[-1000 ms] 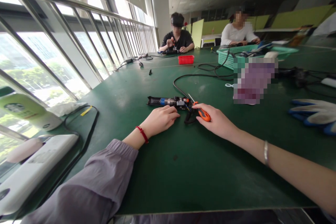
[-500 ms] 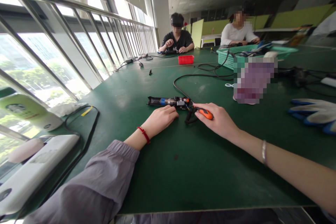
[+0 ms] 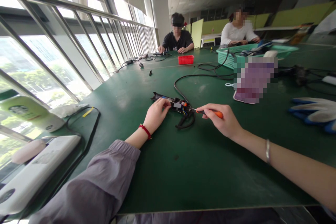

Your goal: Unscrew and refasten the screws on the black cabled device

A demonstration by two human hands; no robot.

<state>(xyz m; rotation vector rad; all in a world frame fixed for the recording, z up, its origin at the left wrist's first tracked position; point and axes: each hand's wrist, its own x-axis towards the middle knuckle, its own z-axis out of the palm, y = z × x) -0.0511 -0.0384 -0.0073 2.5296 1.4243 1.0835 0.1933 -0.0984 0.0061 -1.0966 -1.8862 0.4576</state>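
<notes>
On the green table lies a long black device [image 3: 179,104] with its inner parts, coloured wires and an orange piece exposed. My left hand [image 3: 156,112] is closed around its middle, thumb and fingers pinching the body. In my right hand [image 3: 222,119] is a screwdriver [image 3: 217,113] with an orange and black handle. Its thin shaft points left, and the tip meets the device's right end, where I cannot tell what it touches. A black cord [image 3: 175,83] runs from that end, and a dark loop [image 3: 187,126] curls below it.
Ahead are a red tray [image 3: 186,59], a green basket [image 3: 225,59] of parts and a blurred-out phone [image 3: 252,84]. Gloves [image 3: 315,112] lie at the right. A bottle [image 3: 26,110] and a white power bank-like box [image 3: 39,171] stand left. Two people sit across the table.
The device has turned, its right end swinging towards me. My left hand has shifted left and up onto its body. My right hand has drawn right with the screwdriver, showing more shaft.
</notes>
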